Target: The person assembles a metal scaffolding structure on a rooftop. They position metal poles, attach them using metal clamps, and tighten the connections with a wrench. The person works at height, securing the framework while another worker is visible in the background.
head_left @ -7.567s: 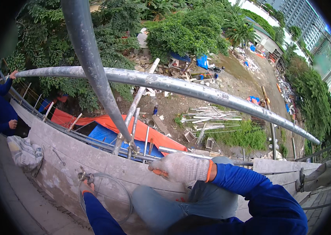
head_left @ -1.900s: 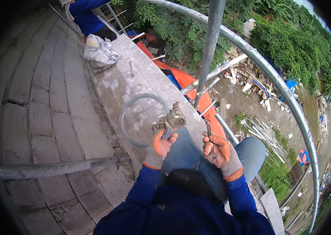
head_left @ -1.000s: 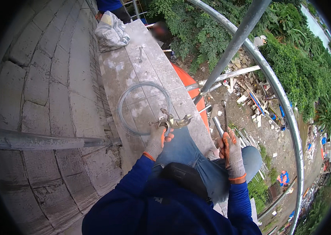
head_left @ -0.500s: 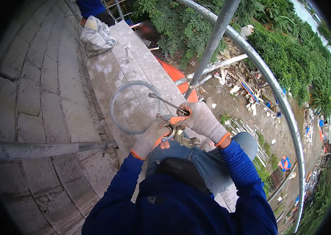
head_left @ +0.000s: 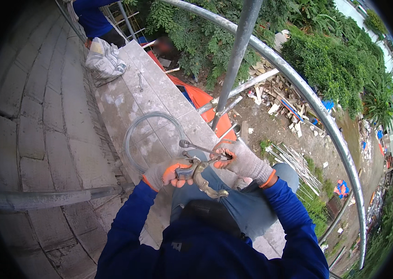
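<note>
At the far left we see a roof slope of grey slabs point(head_left: 33, 135), with a grey pipe point(head_left: 52, 199) lying across it low down. Next comes a flat concrete ledge point(head_left: 126, 88) running away from us; a white sack point(head_left: 105, 59) sits at its far end beside another person in a blue top point(head_left: 92, 18), a small wrench point(head_left: 140, 80) lies nearer, and a coil of thin wire point(head_left: 152, 139) rests on the ledge just ahead of our hands.

Our left hand point(head_left: 168, 171), in a grey glove with an orange cuff, is closed around a brass-coloured metal clamp point(head_left: 201, 179), which hangs over our lap. Just right of it, our right hand point(head_left: 240, 160) grips the handle end of a slim steel spanner point(head_left: 203, 149), fingers curled tight, its ring end pointing left above the clamp.

Further right, an upright steel post point(head_left: 238, 56) meets a curved steel rail point(head_left: 308, 102). Beyond the rail the ground lies far below: an orange tarp point(head_left: 203, 100), scattered timber scraps point(head_left: 275, 97), bare soil, and dense green shrubs point(head_left: 326, 51).
</note>
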A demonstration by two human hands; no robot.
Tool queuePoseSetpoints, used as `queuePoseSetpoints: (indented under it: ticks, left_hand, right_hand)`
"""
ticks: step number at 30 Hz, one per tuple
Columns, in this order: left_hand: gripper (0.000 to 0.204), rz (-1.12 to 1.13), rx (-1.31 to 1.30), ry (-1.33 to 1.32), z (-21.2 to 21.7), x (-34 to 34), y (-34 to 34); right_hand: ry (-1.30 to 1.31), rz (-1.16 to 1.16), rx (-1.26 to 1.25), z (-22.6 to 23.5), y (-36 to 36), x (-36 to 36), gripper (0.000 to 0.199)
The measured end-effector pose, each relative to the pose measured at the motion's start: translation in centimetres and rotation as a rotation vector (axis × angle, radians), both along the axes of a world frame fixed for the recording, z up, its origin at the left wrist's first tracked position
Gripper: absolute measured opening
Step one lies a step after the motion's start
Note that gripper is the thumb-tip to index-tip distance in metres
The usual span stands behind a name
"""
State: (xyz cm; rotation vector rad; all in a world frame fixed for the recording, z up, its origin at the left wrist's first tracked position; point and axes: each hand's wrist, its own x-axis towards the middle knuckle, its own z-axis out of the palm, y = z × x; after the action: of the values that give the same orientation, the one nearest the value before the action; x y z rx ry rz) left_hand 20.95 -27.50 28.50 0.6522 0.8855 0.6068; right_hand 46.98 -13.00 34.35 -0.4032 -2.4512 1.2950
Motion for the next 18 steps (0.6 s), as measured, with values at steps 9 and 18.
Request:
queuePoseSetpoints:
  ticks: [9,18]
  left_hand:
    - [0.043,-0.029,-0.032,0.207,4.3,-0.3,0.3]
    - [0.041,0.199,0.054,0.276,4.6,0.0,-1.0]
  right_hand:
    - [-0.172,-0.002,-1.431,-6.1,0.1,0.4,0.037]
    - [-0.364,-0.095,-1.158,-1.4,-1.2,-0.4,0.030]
